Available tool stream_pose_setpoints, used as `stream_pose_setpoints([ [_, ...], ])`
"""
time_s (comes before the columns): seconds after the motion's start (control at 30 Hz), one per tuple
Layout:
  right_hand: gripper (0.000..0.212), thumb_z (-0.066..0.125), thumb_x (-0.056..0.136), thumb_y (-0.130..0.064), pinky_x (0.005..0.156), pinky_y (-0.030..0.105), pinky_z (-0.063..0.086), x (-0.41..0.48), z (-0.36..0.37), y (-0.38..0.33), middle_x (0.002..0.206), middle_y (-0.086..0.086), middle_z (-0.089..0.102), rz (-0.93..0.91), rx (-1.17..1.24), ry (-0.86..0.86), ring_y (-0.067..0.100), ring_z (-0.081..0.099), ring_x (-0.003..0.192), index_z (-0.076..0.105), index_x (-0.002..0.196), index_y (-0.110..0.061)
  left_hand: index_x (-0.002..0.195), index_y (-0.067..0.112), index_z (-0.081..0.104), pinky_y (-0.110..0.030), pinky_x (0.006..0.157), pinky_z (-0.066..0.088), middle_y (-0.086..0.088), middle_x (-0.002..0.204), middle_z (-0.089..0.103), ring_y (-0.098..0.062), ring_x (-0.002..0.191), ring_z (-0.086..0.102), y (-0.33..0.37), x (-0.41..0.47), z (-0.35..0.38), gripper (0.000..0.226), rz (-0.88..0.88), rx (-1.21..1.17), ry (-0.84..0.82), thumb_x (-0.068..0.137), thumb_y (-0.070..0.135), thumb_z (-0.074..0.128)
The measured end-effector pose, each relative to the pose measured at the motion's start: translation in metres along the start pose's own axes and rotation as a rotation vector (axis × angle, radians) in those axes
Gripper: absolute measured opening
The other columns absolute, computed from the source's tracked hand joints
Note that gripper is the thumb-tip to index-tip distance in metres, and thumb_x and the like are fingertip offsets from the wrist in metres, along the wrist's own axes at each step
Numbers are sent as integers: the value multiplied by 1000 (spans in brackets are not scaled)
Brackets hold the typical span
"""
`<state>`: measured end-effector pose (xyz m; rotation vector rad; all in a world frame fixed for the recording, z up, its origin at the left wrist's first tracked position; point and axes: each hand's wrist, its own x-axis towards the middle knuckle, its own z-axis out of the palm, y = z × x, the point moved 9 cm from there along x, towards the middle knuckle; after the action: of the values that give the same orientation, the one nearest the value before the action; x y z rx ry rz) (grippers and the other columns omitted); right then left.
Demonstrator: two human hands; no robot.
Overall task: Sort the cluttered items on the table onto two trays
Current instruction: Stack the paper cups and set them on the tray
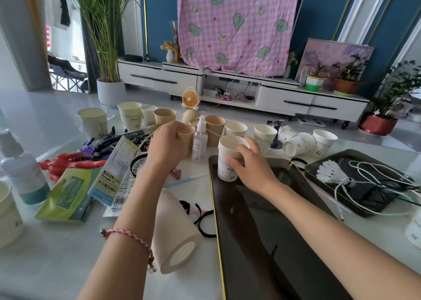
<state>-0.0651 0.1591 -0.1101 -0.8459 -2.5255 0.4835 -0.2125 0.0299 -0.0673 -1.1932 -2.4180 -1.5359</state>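
Observation:
My right hand (251, 168) holds a stack of white paper cups (227, 157) standing at the far end of the near black tray (257, 231). My left hand (167, 146) grips a brown paper cup (188, 138) just left of a small clear spray bottle (200, 140). More white cups (264, 135) and brown cups (214, 126) stand or lie across the far table. A second black tray (323, 163) at the right holds white cables, a white shuttlecock (330, 172) and a dark bundle.
A paper roll (175, 231) lies near my left forearm, with black hairbands (202, 220) beside it. Packets, a ruler pack (111, 174), red and purple toy figures (68, 163) and a teal-based bottle (25, 172) crowd the left side. A white cup sits at the left edge.

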Motion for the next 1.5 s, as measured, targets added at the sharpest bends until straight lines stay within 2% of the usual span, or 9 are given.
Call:
stream_pose_setpoints([
  [0.1, 30, 50, 95, -31, 91, 29, 38, 7, 3, -6, 152, 3, 17, -21, 12, 0, 23, 49, 115, 54, 109, -5, 103, 13, 66, -28, 75, 44, -6, 107, 64, -25, 95, 58, 1, -2, 7, 36, 48, -3, -34, 87, 0, 37],
  [0.37, 39, 44, 97, -31, 104, 37, 32, 21, 10, -8, 159, 1, 1, 10, -41, -99, 24, 30, 137, 44, 133, -17, 126, 9, 54, -34, 67, 42, -9, 132, 53, -30, 109, 55, 12, -4, 34, 40, 46, 56, -102, 91, 0, 37],
  [0.53, 60, 46, 96, -33, 109, 38, 25, 25, 13, -6, 158, 4, -11, 51, 20, -144, 24, 15, 144, 18, 149, -23, 122, 8, 56, -32, 88, 41, -12, 130, 55, -27, 119, 50, 19, -13, 38, 37, 62, 67, -106, 89, -2, 41],
  [0.67, 77, 54, 92, -32, 114, 38, 16, 15, -1, 9, 158, 3, -12, 55, 147, -68, 18, 2, 146, 5, 151, -25, 125, 10, 55, -34, 86, 44, -11, 131, 54, -28, 116, 51, 29, -20, 33, 38, 81, 110, -127, 91, 1, 40],
  [0.87, 53, 51, 94, -21, 103, 34, 35, 20, -44, 82, 142, 13, 37, 257, 85, 53, 26, 40, 129, 30, 141, -9, 126, 16, 55, -29, 95, 38, -4, 134, 52, -23, 121, 47, 83, -15, 53, 35, 250, 266, -318, 94, 6, 42],
  [1.1, 55, 45, 95, -16, 97, 39, 40, 55, -38, 100, 150, 10, 23, 158, -212, -33, 31, 41, 127, 20, 144, -11, 120, 3, 58, -33, 91, 44, -11, 125, 58, -29, 113, 54, 119, 64, 150, 31, 253, 588, -562, 94, 14, 45],
  [1.23, 52, 41, 95, -12, 77, 36, 40, 76, -42, 107, 146, 12, 26, 123, -369, -33, 34, 52, 114, 20, 142, -9, 117, 2, 58, -35, 90, 45, -14, 123, 58, -30, 113, 55, 94, 95, 189, 32, 130, 746, -625, 93, 21, 50],
  [1.37, 33, 41, 96, -12, 84, 37, 44, 88, -27, 123, 128, 16, 48, 151, -361, -115, 33, 53, 111, 43, 127, -3, 124, 0, 49, -41, 99, 43, -15, 128, 53, -32, 116, 52, 78, 97, 219, 51, 154, 930, -686, 89, 35, 59],
  [1.5, 21, 41, 92, -7, 76, 31, 40, 86, -29, 129, 108, 15, 59, 164, -229, -35, 32, 56, 102, 58, 105, -3, 120, 1, 49, -36, 94, 41, -15, 124, 55, -29, 114, 53, 83, 98, 225, 29, 255, 994, -600, 94, 13, 48],
])
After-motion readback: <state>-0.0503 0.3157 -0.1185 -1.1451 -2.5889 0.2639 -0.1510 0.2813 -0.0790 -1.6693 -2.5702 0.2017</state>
